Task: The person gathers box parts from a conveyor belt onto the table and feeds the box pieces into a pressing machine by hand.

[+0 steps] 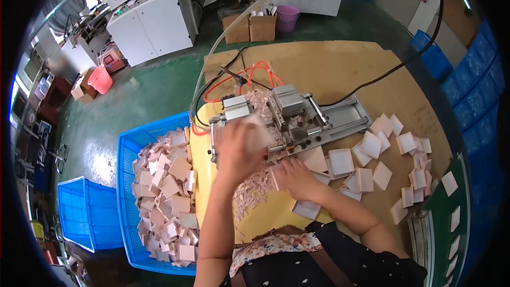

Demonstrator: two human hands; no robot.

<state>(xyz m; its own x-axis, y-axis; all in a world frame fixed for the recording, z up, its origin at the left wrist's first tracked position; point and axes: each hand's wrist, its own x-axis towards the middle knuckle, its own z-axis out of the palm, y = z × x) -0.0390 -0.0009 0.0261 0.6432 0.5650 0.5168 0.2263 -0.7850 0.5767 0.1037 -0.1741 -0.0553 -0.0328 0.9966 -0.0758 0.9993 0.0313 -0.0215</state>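
Note:
My left hand [236, 146] is at the front of a metal clamping fixture [289, 101], smeared by motion. Its fingers are closed around a small pale square box [258, 132], also blurred. To its right, my right hand [300, 178] grips another shallow pinkish box [278, 177] just below the fixture's front edge. Pink chips [249, 194] lie on the yellow board under my hands and in the fixture. Several loose square boxes [341, 161], open-topped with white insides, spread over the table right of my right hand.
A blue crate [125, 202] full of similar boxes stands at the left. Red hoses [260, 66] and a black cable [372, 78] run to the fixture across the brown tabletop [329, 58]. Stacked blue crates [478, 95] are at the far right. More boxes lie along the green right-hand edge.

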